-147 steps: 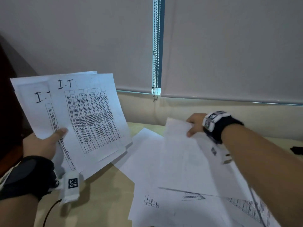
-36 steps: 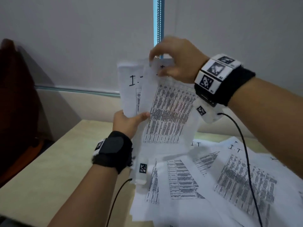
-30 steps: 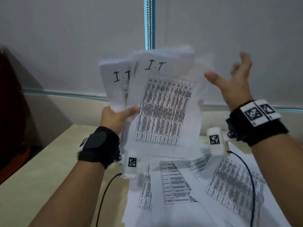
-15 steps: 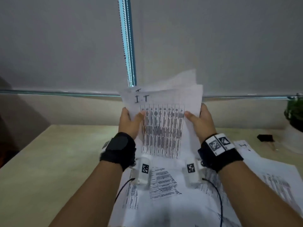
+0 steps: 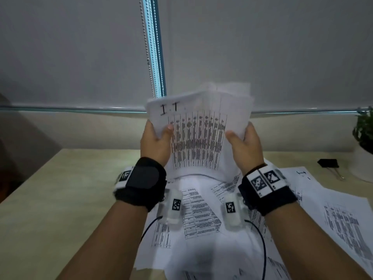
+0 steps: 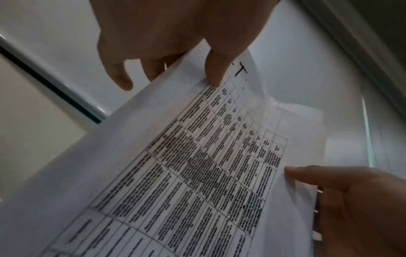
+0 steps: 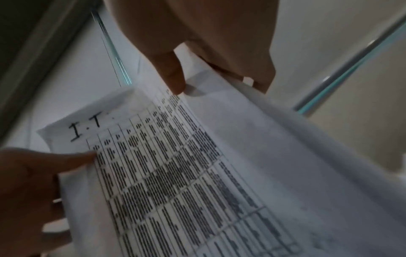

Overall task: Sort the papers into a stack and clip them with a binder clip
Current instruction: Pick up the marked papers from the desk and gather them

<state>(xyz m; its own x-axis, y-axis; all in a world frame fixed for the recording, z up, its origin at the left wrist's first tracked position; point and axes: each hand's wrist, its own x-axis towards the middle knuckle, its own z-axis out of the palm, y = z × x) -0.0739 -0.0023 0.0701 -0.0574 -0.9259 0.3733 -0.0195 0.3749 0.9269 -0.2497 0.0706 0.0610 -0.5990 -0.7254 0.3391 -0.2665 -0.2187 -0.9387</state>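
Note:
I hold a stack of printed papers (image 5: 198, 136) upright above the table, its front sheet marked "I.T" over a table of text. My left hand (image 5: 155, 140) grips the stack's left edge, thumb on the front, fingers behind. My right hand (image 5: 245, 142) grips the right edge the same way. The sheets' top edges are uneven. In the left wrist view the stack (image 6: 197, 165) runs between my left hand (image 6: 175, 52) and my right hand (image 6: 351, 200). The right wrist view shows the stack (image 7: 175, 173) under my right hand (image 7: 197, 52). A black binder clip (image 5: 328, 163) lies at the table's far right.
Several loose printed sheets (image 5: 201, 215) are spread over the wooden table (image 5: 50, 199) below my hands and to the right (image 5: 341, 219). A potted plant (image 5: 364, 134) stands at the far right. Window blinds with a bead chain (image 5: 148, 47) rise behind the table.
My right hand added a sheet, let go, then took the stack's right edge. Both hands now hold the stack squarely in front of me, and the view has turned right.

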